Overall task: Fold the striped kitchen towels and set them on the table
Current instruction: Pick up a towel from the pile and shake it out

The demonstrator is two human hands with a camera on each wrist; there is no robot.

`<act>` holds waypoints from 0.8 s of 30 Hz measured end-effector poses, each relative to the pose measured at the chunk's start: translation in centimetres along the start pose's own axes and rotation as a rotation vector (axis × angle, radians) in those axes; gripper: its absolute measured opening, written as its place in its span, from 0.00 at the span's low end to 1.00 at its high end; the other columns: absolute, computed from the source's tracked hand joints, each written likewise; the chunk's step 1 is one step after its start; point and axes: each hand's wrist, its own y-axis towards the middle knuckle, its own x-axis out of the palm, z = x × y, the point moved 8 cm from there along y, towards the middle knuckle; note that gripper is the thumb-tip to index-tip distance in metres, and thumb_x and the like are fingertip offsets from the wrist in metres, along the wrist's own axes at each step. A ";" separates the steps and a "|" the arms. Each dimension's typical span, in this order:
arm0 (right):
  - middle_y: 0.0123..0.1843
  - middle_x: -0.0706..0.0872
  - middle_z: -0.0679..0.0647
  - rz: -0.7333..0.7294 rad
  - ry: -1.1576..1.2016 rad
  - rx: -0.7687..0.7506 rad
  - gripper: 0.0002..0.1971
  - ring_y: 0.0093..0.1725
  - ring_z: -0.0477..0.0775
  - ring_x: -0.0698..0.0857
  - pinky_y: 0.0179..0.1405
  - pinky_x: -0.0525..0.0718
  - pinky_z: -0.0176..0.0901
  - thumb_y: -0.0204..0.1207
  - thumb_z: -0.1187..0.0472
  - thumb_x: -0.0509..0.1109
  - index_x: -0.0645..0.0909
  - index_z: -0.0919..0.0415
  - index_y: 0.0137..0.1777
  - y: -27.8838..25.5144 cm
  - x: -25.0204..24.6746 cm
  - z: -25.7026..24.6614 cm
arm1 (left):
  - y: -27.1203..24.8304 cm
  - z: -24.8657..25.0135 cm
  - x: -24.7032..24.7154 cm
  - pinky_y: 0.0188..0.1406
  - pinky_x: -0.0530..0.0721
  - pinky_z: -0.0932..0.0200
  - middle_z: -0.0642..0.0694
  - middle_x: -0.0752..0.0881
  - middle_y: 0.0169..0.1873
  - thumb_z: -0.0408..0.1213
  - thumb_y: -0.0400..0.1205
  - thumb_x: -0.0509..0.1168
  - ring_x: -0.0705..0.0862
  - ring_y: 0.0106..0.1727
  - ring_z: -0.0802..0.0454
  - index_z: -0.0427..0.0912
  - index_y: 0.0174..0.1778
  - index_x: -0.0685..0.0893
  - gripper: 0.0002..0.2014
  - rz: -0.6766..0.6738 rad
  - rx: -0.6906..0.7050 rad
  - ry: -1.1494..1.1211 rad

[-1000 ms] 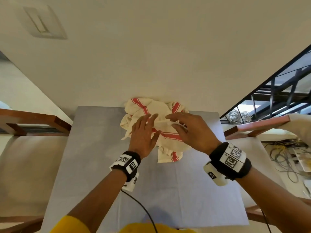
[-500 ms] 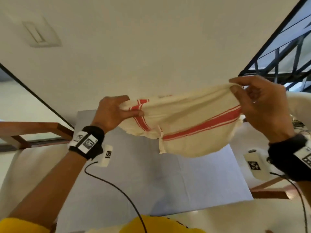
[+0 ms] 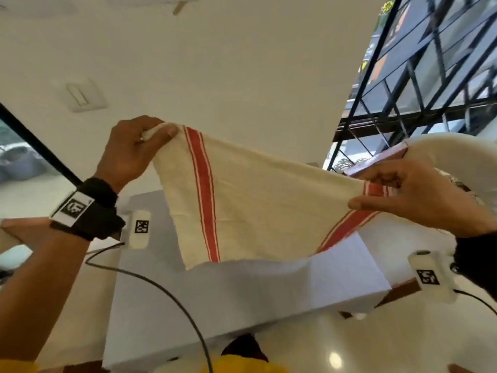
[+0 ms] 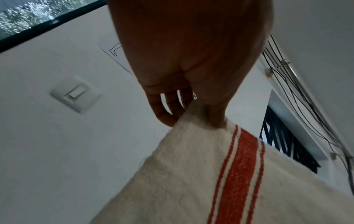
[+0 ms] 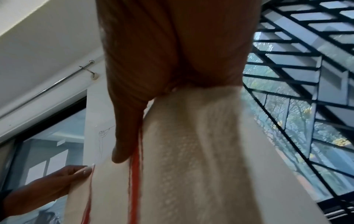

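Note:
A cream kitchen towel point(image 3: 263, 200) with red stripes hangs spread in the air above the table point(image 3: 242, 292). My left hand point(image 3: 134, 149) pinches its upper left corner, thumb on the cloth beside a red stripe point(image 4: 239, 166). My right hand point(image 3: 419, 195) grips the opposite corner at the right, lower than the left. In the right wrist view the towel point(image 5: 201, 151) drapes down from that hand's fingers point(image 5: 126, 128), with my left hand point(image 5: 47, 186) at the far corner. The towel's lower edge hangs just over the tabletop.
The table is covered in pale grey-white cloth and stands against a white wall with a light switch point(image 3: 83, 95). A black cable point(image 3: 150, 281) runs from my left wrist band across the table. Black window bars point(image 3: 419, 76) rise at the right; white cushioned seats flank the table.
The towel was a crumpled heap on the table a second ago. Both hands lifted it and pulled apart, so it now hangs stretched and flatter between two corners.

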 end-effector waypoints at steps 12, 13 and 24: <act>0.47 0.89 0.43 0.447 0.022 0.332 0.08 0.50 0.52 0.88 0.58 0.89 0.69 0.78 0.49 0.78 0.90 0.49 0.53 -7.0 -6.4 9.4 | 3.5 3.6 14.2 0.57 0.79 0.51 0.38 0.91 0.56 0.53 0.85 0.64 0.87 0.59 0.37 0.46 0.61 0.93 0.19 -0.158 -0.013 0.199; 0.47 0.89 0.44 0.512 0.049 0.360 0.07 0.51 0.54 0.88 0.59 0.88 0.70 0.78 0.50 0.78 0.90 0.49 0.54 -7.8 -7.4 9.5 | 4.7 4.8 15.7 0.61 0.80 0.50 0.39 0.91 0.61 0.52 0.87 0.65 0.87 0.63 0.37 0.47 0.62 0.92 0.17 -0.169 -0.018 0.191; 0.44 0.89 0.25 0.503 0.033 0.307 0.08 0.48 0.28 0.87 0.39 0.82 0.33 0.73 0.50 0.76 0.84 0.33 0.48 -14.7 -7.7 0.2 | 12.1 8.6 19.0 0.41 0.91 0.58 0.42 0.94 0.47 0.32 0.88 0.60 0.95 0.41 0.47 0.38 0.55 0.92 0.13 -0.189 -0.042 -0.427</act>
